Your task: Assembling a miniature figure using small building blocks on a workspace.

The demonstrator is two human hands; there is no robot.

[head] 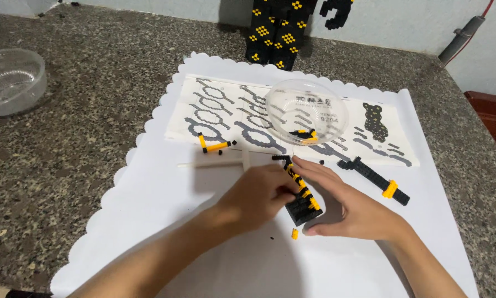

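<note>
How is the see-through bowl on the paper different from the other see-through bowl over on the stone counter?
The bowl on the instruction sheet holds a few small yellow and black bricks; the bowl on the stone counter looks empty. The first rests on white paper just beyond the hands; the second sits far off at the left edge, partly cut off by the view. Both are clear, round plastic bowls, seemingly similar in size.

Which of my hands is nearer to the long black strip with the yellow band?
Right. The right hand lies just left of the black strip with the yellow band, apart from it. The left hand is farther left, beyond the black and yellow block piece.
</note>
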